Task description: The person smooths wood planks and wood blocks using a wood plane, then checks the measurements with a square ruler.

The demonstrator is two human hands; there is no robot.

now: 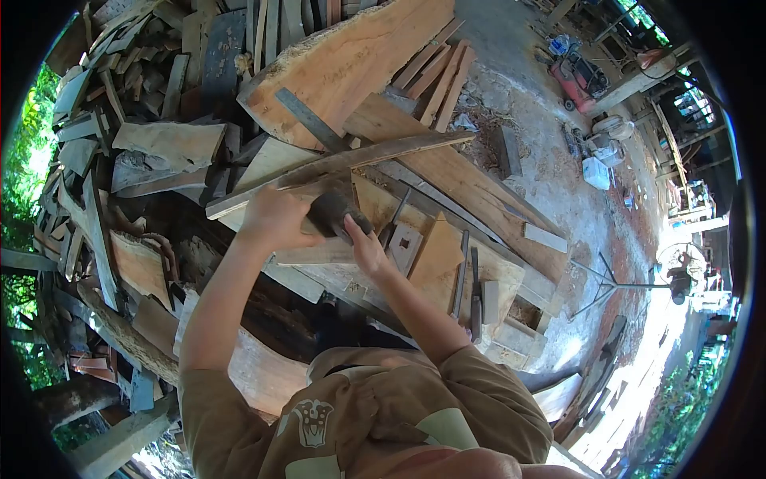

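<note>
A dark, rounded block point(331, 211), perhaps wood, is held up between my hands over the workbench. My right hand point(367, 246) grips its right end, thumb lying along the near face. At the left end my left hand point(275, 221) is closed, with its thumb against the block; its other fingers are partly blurred. Just right of my hands lies a small wooden piece with a square hole point(408, 241). A metal rod-like tool point(397, 209) is beside it. Two long narrow tools, one a thin bar point(460, 275) and one chisel-like point(476, 297), rest near my right forearm.
A long narrow plank point(351, 160) crosses the bench beyond my hands, near a wide slab point(343, 68). Scrap wood point(167, 152) is heaped on the left. On the concrete floor point(550, 160) stand a red machine point(576, 84) and a metal tripod stand point(613, 283).
</note>
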